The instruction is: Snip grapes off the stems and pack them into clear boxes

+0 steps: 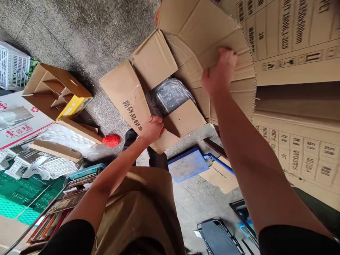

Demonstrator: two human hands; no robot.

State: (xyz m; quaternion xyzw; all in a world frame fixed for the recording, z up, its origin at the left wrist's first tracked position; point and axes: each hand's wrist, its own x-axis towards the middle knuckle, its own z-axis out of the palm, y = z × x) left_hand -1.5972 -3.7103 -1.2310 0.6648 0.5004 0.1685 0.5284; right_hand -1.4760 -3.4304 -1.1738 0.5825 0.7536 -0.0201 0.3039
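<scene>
An opened cardboard box (124,88) with dark printed characters stands in the middle of the head view, its flaps spread apart. Inside lies a dark item wrapped in clear plastic (172,95); its kind is not clear. My left hand (152,130) is closed on the near edge of this box, fingers curled over the side flap. On the right, my right hand (221,71) is closed on a large, creased cardboard flap (193,21) that rises beside the box. Its fingertips are partly hidden and slightly blurred.
Large printed cartons (287,71) stand along the right. A divided cardboard box (50,90), a red netted bundle (111,140) and white plastic baskets (55,166) are at the left. A blue-edged panel (188,165) and a black folding frame (217,235) lie on the floor (87,32).
</scene>
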